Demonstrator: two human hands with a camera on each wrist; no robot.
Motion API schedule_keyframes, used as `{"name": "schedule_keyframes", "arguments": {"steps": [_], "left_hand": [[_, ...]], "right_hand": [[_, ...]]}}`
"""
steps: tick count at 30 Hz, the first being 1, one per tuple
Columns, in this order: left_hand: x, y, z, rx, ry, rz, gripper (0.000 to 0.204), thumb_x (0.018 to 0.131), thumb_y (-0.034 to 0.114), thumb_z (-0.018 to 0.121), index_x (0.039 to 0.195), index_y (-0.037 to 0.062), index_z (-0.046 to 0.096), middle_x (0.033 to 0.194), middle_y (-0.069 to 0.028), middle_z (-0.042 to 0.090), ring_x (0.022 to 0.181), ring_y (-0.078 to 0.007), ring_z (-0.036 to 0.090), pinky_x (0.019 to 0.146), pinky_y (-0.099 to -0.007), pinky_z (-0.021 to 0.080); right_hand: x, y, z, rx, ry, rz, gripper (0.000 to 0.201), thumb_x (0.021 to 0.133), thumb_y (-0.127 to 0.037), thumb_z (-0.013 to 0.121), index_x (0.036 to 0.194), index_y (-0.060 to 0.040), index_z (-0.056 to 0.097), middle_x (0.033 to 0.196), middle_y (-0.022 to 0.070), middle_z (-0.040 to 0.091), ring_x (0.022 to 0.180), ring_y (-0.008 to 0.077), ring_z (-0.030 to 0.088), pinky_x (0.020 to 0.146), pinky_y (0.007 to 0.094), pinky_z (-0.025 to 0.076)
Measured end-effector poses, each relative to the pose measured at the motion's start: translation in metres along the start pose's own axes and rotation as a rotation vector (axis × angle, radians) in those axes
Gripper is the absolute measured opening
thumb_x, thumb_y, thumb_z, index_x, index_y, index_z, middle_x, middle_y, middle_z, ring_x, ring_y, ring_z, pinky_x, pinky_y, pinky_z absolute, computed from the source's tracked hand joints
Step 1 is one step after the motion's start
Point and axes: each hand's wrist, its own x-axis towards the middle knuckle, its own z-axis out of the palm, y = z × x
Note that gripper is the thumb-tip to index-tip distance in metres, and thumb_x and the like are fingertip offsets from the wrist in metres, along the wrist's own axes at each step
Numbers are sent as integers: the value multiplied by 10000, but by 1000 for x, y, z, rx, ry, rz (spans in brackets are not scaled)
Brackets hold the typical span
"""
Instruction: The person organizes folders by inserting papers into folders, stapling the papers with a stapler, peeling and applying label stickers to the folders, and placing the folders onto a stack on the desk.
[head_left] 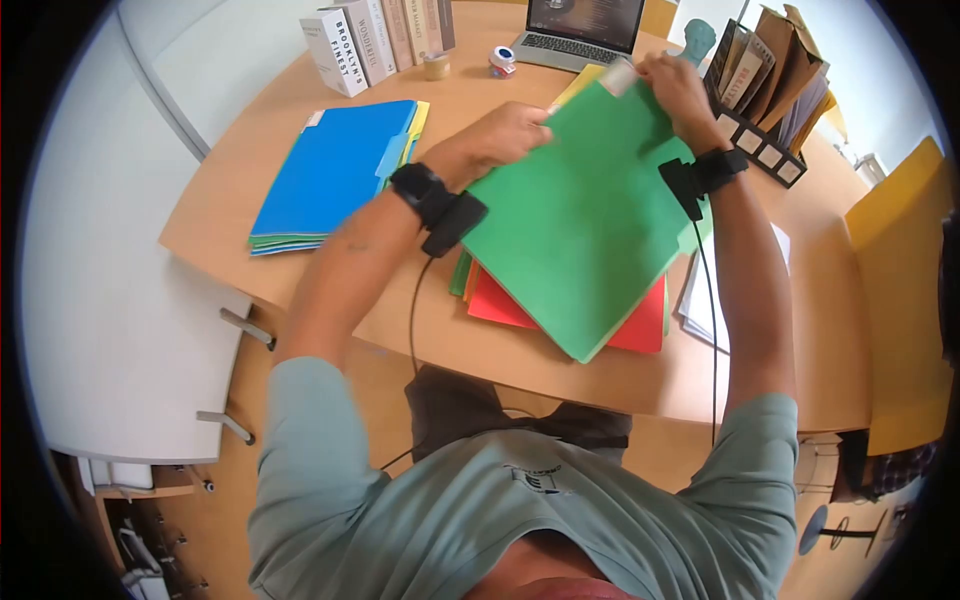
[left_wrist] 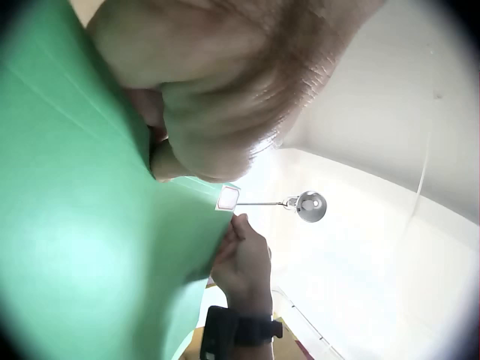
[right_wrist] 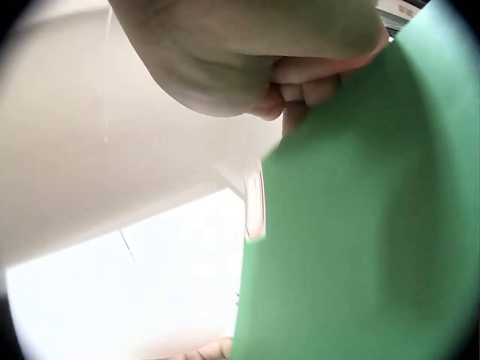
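Observation:
A green folder (head_left: 580, 230) is held tilted over the desk, with a white label (left_wrist: 228, 198) at its far corner. My left hand (head_left: 503, 137) grips its left edge, fingers curled round the edge in the left wrist view. With my right hand (head_left: 682, 92) I pinch the far right edge near the label; curled fingers (right_wrist: 300, 94) show there in the right wrist view. Below the green folder lies a pile with a red folder (head_left: 497, 302) sticking out at the near side. A yellow folder (head_left: 577, 88) peeks out beyond its far edge.
To the left lies a stack of folders topped by a blue folder (head_left: 335, 160). Books (head_left: 375, 45), a small jar (head_left: 437, 67) and a laptop (head_left: 575, 45) stand at the back. A file organizer (head_left: 765, 145) is at the right, with white papers (head_left: 702, 300) nearer me.

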Motion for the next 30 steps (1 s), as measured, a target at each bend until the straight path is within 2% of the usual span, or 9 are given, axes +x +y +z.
{"name": "schedule_keyframes", "arguments": {"steps": [4,5,7,10,17,21,24,27,30], "left_hand": [[-44,-29,-87,47,200,-111,223,955,184,525,986,1,650,805,2,603,739,-91,550,653,-272,471],[-77,8,-89,-156,320,-206,245,965,201,508,1029,9,646,857,-3,621,781,-96,571,681,-274,493],[-104,-38,-169,8,392,-274,391,1009,215,461,1310,-25,526,1154,-94,633,965,-135,616,830,-269,520],[-158,-83,-257,85,616,-446,341,1002,211,446,1191,-42,575,1082,-102,642,887,-152,607,760,-312,506],[-198,-136,-301,265,692,-574,314,976,203,466,1048,-62,619,987,-104,653,866,-185,586,778,-337,474],[-202,-138,-296,306,730,-671,329,964,233,494,1018,-59,635,950,-111,667,863,-182,584,783,-344,471],[-196,-178,-322,905,623,-510,336,934,224,504,1031,-70,634,922,-132,663,822,-230,608,754,-374,485],[-135,-132,-261,789,648,-323,350,954,257,523,1074,-52,637,943,-109,673,843,-224,626,761,-352,487],[-60,-49,-142,147,442,-146,318,957,260,566,1102,-14,638,991,-88,674,889,-144,607,816,-295,479]], "right_hand": [[-33,-8,-27,451,-66,180,334,1018,-267,428,1086,4,612,904,110,677,755,162,650,657,279,488],[-39,-1,-34,460,-72,179,326,1026,-267,422,1121,-6,592,917,97,674,759,148,646,655,264,482],[-53,20,-45,452,-203,215,334,1018,-272,445,1127,10,586,918,92,665,767,139,638,663,255,482],[-96,30,-55,475,-296,340,334,1016,-271,457,1156,7,577,918,80,656,778,123,629,674,249,480],[-113,43,-60,448,-304,406,354,1019,-278,465,1190,19,552,950,80,642,774,131,631,688,250,485],[-111,48,-61,469,-293,405,321,1018,-279,469,1152,-2,559,941,67,640,794,132,629,690,265,499],[-111,50,-64,497,-265,424,278,1017,-283,474,1099,-34,570,925,42,635,819,126,621,697,274,510],[-108,56,-64,558,-262,490,256,1011,-284,486,1080,-53,574,955,35,630,884,140,612,750,315,522],[-103,63,-62,608,-268,551,223,997,-275,515,1053,-68,576,975,52,616,935,172,595,815,377,532]]}}
